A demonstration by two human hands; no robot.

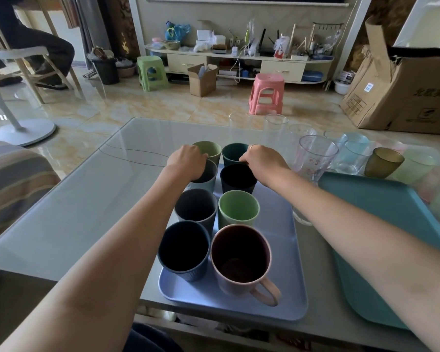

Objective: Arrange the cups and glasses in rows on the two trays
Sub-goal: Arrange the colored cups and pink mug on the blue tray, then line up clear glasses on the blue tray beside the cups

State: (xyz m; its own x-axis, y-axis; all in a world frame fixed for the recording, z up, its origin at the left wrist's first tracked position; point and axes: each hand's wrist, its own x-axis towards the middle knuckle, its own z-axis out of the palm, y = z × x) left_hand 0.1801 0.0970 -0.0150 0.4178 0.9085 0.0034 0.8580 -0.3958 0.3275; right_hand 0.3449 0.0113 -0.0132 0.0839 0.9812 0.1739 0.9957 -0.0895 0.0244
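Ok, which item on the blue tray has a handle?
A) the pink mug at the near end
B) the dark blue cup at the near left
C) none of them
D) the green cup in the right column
A: the pink mug at the near end of the blue tray shows a looped handle at its lower right; the other cups are plain tumblers.

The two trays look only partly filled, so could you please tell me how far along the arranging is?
Done: the blue tray holds two rows of cups, with the pink mug nearest. In hand: the left hand grips a grey-blue cup and the right hand a dark cup at the far end. Left: the teal tray looks empty, and the glasses wait on the table.
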